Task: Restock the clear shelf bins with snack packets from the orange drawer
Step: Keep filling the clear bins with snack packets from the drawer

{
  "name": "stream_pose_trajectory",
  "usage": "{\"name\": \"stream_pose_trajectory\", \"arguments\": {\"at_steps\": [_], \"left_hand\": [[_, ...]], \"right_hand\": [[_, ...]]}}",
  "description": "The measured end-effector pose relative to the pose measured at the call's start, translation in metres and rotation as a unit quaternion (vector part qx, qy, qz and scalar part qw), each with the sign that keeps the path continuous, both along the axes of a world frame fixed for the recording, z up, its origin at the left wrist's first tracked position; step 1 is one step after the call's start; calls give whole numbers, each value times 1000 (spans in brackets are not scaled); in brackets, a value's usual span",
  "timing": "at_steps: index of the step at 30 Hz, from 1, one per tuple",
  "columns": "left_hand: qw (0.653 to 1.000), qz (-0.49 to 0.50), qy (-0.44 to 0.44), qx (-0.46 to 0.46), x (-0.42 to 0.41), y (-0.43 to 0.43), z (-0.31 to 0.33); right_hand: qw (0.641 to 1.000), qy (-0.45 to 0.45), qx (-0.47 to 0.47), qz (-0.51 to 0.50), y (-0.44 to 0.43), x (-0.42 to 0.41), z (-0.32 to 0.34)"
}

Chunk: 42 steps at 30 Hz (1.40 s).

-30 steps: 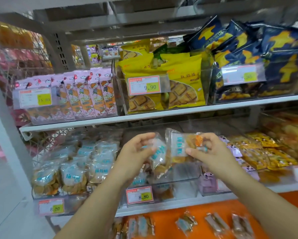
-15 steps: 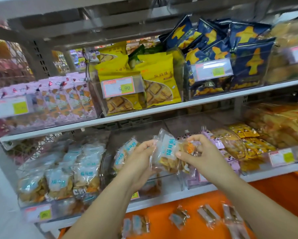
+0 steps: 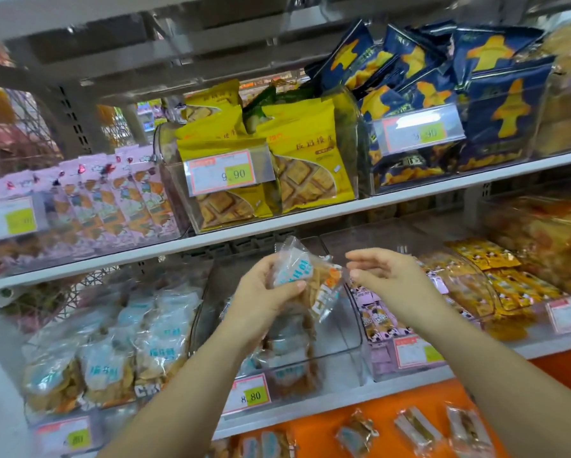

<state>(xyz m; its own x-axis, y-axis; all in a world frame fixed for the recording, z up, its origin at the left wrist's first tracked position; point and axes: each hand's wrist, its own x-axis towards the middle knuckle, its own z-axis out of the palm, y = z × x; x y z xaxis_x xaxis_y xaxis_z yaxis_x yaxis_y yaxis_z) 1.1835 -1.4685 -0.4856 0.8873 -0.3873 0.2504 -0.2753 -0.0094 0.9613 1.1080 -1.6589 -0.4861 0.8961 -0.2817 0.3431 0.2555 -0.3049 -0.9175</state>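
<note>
In a shop aisle, a grey metal rack (image 3: 69, 127) carries two white shelves, an upper shelf (image 3: 277, 224) and a lower shelf (image 3: 310, 406). Wire mesh (image 3: 46, 292) shows behind them at the far left. On the lower shelf stands the middle bin (image 3: 343, 345), clear-walled, with a price tag (image 3: 249, 393) reading 8.80. Below it the orange drawer (image 3: 327, 431) is open.

Above the mouth of the middle bin, tilted, are the snack packets (image 3: 307, 279). Their clear wrappers are crinkled, with a pale blue label, golden-brown pieces inside and an orange patch at the right end. I cannot tell whether there is one packet or two overlapped. The left hand (image 3: 264, 302) grips them from the left, its thumb laid across the blue label. The right hand (image 3: 390, 282) is just right of them, its fingers loosely curved and apart, holding nothing. I cannot tell whether its thumb tip touches the wrapper's edge.

Left of the middle bin, a neighbouring bin is packed with blue-labelled packets (image 3: 112, 358). The middle bin itself holds a few of the same kind near its front. Just right of it sit small purple packets (image 3: 376, 322), and further right are yellow-orange packets (image 3: 495, 282).

On the upper shelf, above and left of the middle bin, pink packets (image 3: 112, 200) stand in a row. Directly above it are yellow bags (image 3: 307, 166) in a clear bin tagged 9.90. Above and right of it are dark blue bags (image 3: 476, 94). In the drawer, below and right of the middle bin, lie loose packets (image 3: 416, 431).
</note>
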Motion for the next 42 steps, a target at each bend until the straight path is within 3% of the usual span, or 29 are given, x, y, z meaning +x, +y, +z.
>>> {"name": "stream_pose_trajectory", "arguments": {"at_steps": [5,13,17,21,32,36,42], "left_hand": [[992,77,-42,91,41,-13,1],[964,94,-82,236,82,-44,-4],[927,93,-88,352,101,-47,-8],[905,73,-99,407,126,-42,-16],[770,-31,-113,627,146,-57,-18],[740,-34,-119,661,145,-67,-22],[726,-28,-153,670,143,-88,-32]], "right_hand": [[997,60,-19,-44,-7,22,-25],[986,137,-88,26,-9,41,-41],[986,140,-77,35,-20,60,-38],[988,119,-88,39,-30,72,-39],[982,134,-118,63,-34,76,-32],[982,136,-120,59,-33,76,-32],[982,140,-115,55,-32,77,-32]]}}
